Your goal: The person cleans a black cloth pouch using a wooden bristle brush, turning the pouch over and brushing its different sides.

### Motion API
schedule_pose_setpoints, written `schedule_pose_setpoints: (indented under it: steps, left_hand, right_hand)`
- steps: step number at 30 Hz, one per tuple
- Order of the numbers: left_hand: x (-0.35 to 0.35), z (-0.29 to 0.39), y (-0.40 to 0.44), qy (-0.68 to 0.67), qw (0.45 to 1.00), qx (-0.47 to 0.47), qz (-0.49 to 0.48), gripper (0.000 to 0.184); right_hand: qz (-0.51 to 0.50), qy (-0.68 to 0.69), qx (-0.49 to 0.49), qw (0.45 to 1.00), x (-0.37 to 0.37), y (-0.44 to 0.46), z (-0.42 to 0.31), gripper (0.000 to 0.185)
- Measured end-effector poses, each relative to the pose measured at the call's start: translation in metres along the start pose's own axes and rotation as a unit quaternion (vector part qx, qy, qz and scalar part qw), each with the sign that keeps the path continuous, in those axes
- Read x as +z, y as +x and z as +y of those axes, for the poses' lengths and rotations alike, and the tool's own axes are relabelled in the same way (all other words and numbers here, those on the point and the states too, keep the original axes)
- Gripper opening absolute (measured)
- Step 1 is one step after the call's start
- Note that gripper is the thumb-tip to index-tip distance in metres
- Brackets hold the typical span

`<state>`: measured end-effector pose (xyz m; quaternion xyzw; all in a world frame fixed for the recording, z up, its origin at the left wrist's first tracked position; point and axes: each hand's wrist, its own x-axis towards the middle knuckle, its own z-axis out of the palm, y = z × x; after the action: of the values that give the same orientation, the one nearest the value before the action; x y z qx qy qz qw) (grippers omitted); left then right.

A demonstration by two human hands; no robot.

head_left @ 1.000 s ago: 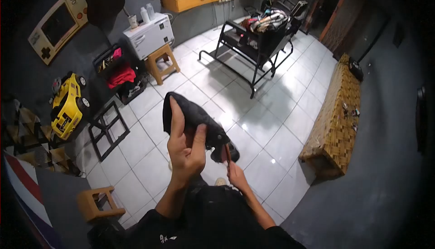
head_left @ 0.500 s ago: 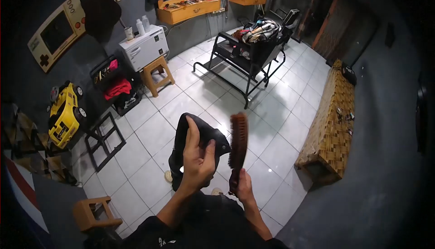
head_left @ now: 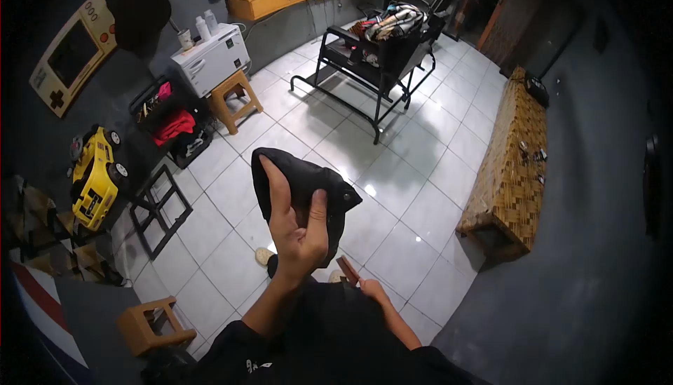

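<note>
In the middle of the view, my left hand (head_left: 303, 238) is closed on a folded black piece of fabric or leather (head_left: 298, 181). A small round metal snap shows near its pointed right corner. The thumb presses on its face, and the index finger stretches up along it. Lower down, close to my body, my right hand (head_left: 373, 289) grips a brown brush (head_left: 348, 271). Only part of the brush shows, apart from the black piece. The rest of my right hand's fingers are hidden.
Ahead stands a black metal-framed chair (head_left: 382, 59) with a bundle of cloth on its seat. A woven bench (head_left: 515, 174) runs along the right wall. On the left are a yellow toy car (head_left: 98, 181), a small white fridge (head_left: 210, 59) and brown stools (head_left: 235, 103).
My right hand has dropped toward my body with the brush, away from the black piece. My left hand has risen slightly, still holding that piece. The view has shifted a little.
</note>
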<state>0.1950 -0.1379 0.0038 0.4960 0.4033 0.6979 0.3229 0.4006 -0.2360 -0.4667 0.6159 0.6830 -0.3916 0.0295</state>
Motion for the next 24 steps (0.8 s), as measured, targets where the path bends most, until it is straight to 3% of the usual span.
schedule_pose_setpoints:
  steps: [2, 4, 6, 8, 11, 13, 14, 17, 20, 22, 24]
  left_hand:
    - [-0.003, -0.006, 0.0, -0.02, 1.0, 0.001, -0.016, 0.069]
    - [-0.002, -0.007, 0.0, -0.026, 1.0, -0.001, -0.017, 0.07]
    - [-0.001, -0.008, -0.002, -0.02, 1.0, -0.002, -0.015, 0.07]
    - [0.0, -0.009, -0.005, -0.002, 1.0, 0.001, -0.007, 0.071]
    - [0.0, -0.01, -0.011, -0.001, 1.0, -0.01, -0.016, 0.073]
    - [0.005, -0.012, -0.013, -0.004, 1.0, 0.009, -0.008, 0.075]
    - [0.006, -0.013, -0.013, -0.006, 1.0, 0.019, -0.003, 0.076]
    - [0.005, -0.008, -0.012, -0.002, 0.999, 0.041, -0.018, 0.077]
    - [0.007, 0.006, -0.007, -0.034, 0.999, 0.01, -0.008, 0.078]
    - [0.007, 0.006, -0.009, -0.01, 1.0, 0.01, 0.024, 0.078]
    - [0.008, 0.005, -0.01, -0.004, 0.999, 0.016, 0.043, 0.079]
  right_hand:
    - [0.028, -0.006, -0.048, 0.998, 0.002, 0.007, 0.005, 0.046]
    - [0.164, 0.174, -0.028, 0.97, -0.057, -0.015, -0.053, 0.052]
    - [0.155, 0.419, 0.027, 0.894, -0.115, -0.032, -0.108, 0.045]
    - [0.134, 0.586, -0.067, 0.796, -0.183, -0.078, -0.176, 0.041]
    - [0.209, 0.517, -0.225, 0.799, -0.228, -0.129, -0.225, 0.05]
    - [0.198, 0.5, -0.244, 0.807, -0.23, -0.141, -0.238, 0.055]
    - [0.193, 0.537, -0.238, 0.786, -0.219, -0.132, -0.236, 0.055]
    - [0.173, 0.398, -0.143, 0.889, -0.167, -0.083, -0.191, 0.046]
    - [0.179, 0.281, -0.072, 0.94, -0.079, -0.036, -0.103, 0.039]
    - [0.11, 0.049, -0.096, 0.988, -0.011, -0.009, -0.027, 0.038]
    - [-0.005, 0.005, -0.063, 0.998, 0.004, -0.012, -0.006, 0.04]
